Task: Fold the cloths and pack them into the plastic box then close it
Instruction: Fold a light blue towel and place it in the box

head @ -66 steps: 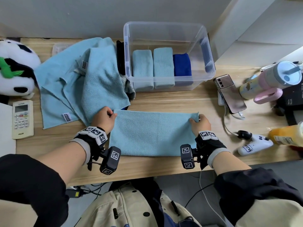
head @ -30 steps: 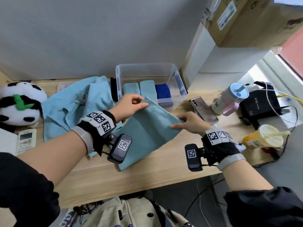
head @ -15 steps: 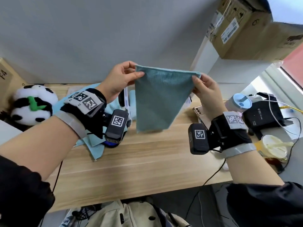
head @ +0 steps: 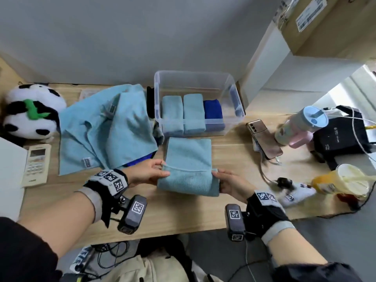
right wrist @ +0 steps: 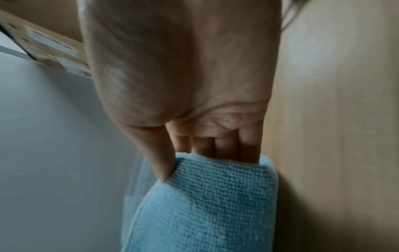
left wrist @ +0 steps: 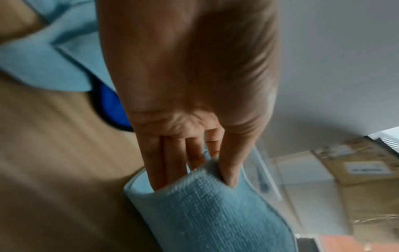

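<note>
A light blue cloth (head: 188, 165) lies on the wooden desk just in front of the clear plastic box (head: 236, 119), its near end rolled over into a fold. My left hand (head: 151, 173) pinches the fold's left end, thumb on top and fingers inside the fold (left wrist: 164, 170). My right hand (head: 225, 181) pinches the right end of the cloth (right wrist: 215, 196) the same way. The open box holds two folded light blue cloths (head: 183, 110) and one dark blue cloth (head: 213, 112) side by side. No lid shows.
A heap of unfolded light blue cloths (head: 105, 127) lies left of the box, over a dark blue one (head: 140, 159). A panda toy (head: 30, 112) and remote (head: 37, 164) sit far left. A phone (head: 264, 137), tumbler (head: 299, 125), drink cup (head: 343, 181) and cables crowd the right.
The cloth was held up in the air by its top corners; now it lies on the desk before the box, and both hands have folded its near end over.
</note>
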